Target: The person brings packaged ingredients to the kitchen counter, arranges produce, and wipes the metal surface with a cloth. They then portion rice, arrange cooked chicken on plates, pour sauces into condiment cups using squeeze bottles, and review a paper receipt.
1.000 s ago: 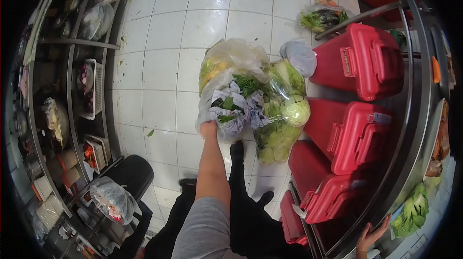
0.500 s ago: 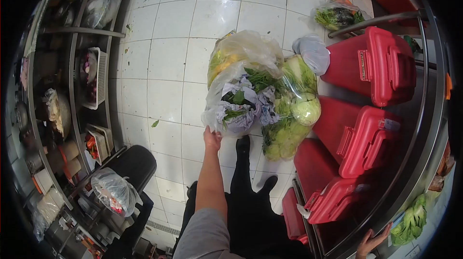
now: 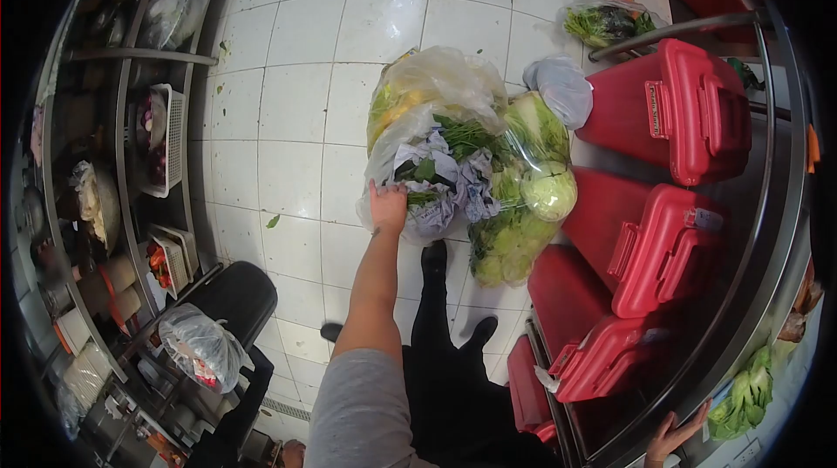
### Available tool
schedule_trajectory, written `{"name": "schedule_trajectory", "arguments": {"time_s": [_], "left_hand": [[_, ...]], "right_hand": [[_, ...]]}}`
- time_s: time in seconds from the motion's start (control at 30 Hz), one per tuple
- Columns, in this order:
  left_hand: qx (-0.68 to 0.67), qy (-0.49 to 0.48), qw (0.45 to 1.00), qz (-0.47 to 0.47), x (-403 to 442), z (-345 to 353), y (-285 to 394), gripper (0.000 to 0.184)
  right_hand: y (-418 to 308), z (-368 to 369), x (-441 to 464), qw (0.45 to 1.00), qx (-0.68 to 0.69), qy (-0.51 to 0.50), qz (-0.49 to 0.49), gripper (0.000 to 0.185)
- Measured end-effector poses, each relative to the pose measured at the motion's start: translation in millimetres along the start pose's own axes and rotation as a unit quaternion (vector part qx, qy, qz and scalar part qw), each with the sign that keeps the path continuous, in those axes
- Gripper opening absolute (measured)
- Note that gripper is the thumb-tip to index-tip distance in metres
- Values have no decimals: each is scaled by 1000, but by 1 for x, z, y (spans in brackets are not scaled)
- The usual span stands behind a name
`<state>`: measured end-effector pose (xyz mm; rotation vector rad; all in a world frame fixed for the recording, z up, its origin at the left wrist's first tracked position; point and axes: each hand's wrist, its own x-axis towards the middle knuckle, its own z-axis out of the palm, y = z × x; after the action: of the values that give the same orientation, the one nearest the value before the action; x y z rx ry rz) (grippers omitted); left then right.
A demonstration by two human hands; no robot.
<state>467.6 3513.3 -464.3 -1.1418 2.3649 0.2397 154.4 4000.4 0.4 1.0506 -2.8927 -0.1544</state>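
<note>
My left hand [image 3: 388, 206] reaches down to the floor, fingers bent on the near left edge of a clear plastic bag [image 3: 377, 163]. Inside the bag's mouth lie green herbs [image 3: 425, 171] wrapped in crumpled printed paper [image 3: 432, 217]. Against it rests another bulky plastic bag [image 3: 449, 75] with yellowish contents. To the right are bagged leafy heads [image 3: 501, 250] and a pale round cabbage [image 3: 549, 193]. At the lower right, my right hand [image 3: 676, 437] lies with fingers stretched out by the steel counter edge, near leafy greens [image 3: 741, 398]; its arm is out of view.
Red lidded bins [image 3: 667, 250] line the right side below a steel rail [image 3: 680, 34]. A white bag [image 3: 560, 88] and bagged vegetables [image 3: 608, 23] sit farther off. Shelves with a white basket [image 3: 174, 141] stand left. Part of another hand [image 3: 293, 453] shows at the bottom.
My left hand has moved up and slightly right, from the bag's lower edge onto its near side by the herbs. My right hand has stayed put. Another hand now shows at the bottom.
</note>
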Motion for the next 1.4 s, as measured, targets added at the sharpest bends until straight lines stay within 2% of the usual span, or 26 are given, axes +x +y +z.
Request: {"name": "schedule_trajectory", "arguments": {"time_s": [0.03,0.13,0.2,0.3,0.4,0.5,0.63,0.7,0.73,0.77,0.8,0.87,0.93,0.97,1.03,1.07,1.13,1.23,1.3,1.33,1.37,1.4], "left_hand": [[15,-79,997,7,0,-10,-2,28],[-135,92,987,-14,-35,3,-19,18],[-222,155,963,-14,-63,-10,-22,18],[-268,198,941,61,-100,-30,-15,23],[-365,189,903,125,-127,-74,13,24],[-435,131,881,133,-154,-151,45,26],[-455,155,857,189,-193,-235,62,29],[-376,330,843,197,-214,-247,68,30],[-471,198,835,205,-228,-279,66,35],[-589,145,780,154,-239,-287,75,44],[-565,183,781,195,-254,-312,86,44],[-622,158,737,211,-288,-337,106,41],[-680,140,704,149,-326,-353,119,36],[-720,142,649,198,-340,-365,131,36],[-787,155,531,273,-361,-384,143,36],[-816,127,484,289,-377,-395,150,38],[-866,67,386,312,-405,-414,172,40],[-921,-52,277,269,-436,-418,222,39],[-920,-119,266,261,-459,-412,271,37],[-928,-116,278,217,-459,-388,292,34],[-922,-169,280,206,-469,-374,318,31],[-926,-211,255,183,-468,-343,342,30]], "right_hand": [[3,0,-1,1000,2,-2,-6,64],[10,1,-4,1000,10,-4,-3,63],[6,-1,-4,1000,16,-3,17,63],[7,-4,-5,999,28,-2,18,63],[7,-4,-5,999,36,18,8,63],[3,-10,-1,999,18,42,-14,62],[16,-5,-7,995,67,76,-13,66],[13,-13,-7,997,11,78,-6,67],[11,-13,-8,995,18,94,11,68],[7,-16,-9,994,36,91,45,68],[12,-13,-12,992,56,101,57,67],[15,-19,-20,983,50,124,124,65],[18,-13,-29,966,9,115,231,65],[27,-8,-37,954,12,109,278,63],[35,-12,-59,948,85,85,295,63],[37,-13,-73,943,126,73,299,62],[51,-14,-123,944,126,57,301,63],[88,-11,-210,933,94,43,345,61],[115,3,-260,916,64,54,393,60],[126,4,-278,907,64,51,414,59],[134,1,-290,897,64,48,434,59],[139,1,-297,894,68,46,441,59]]}}
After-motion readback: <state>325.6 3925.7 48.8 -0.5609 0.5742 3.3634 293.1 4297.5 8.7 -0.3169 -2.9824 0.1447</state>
